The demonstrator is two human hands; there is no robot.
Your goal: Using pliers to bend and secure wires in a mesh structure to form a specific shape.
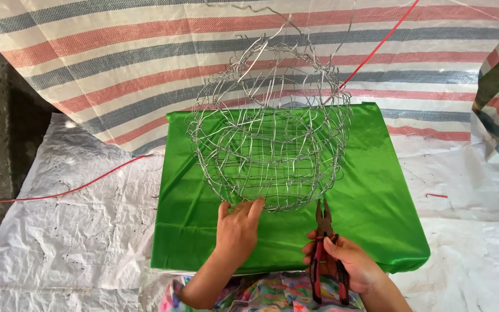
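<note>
The left hand [238,225] lies flat, fingers spread, fingertips touching the lower rim of a wire mesh basket [270,127] just beyond it; the right hand [347,263] is closed around red-and-black pliers [324,248], jaws pointing toward the basket; a green cloth [376,196] covers the bench beneath both; a red cord [59,193] trails far left.

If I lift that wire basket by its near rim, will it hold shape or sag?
The wire basket is open mesh, so probably light. Its thin, unevenly bent strands suggest it would flex somewhat. Rounded underneath, it may rock on the green cloth.
</note>
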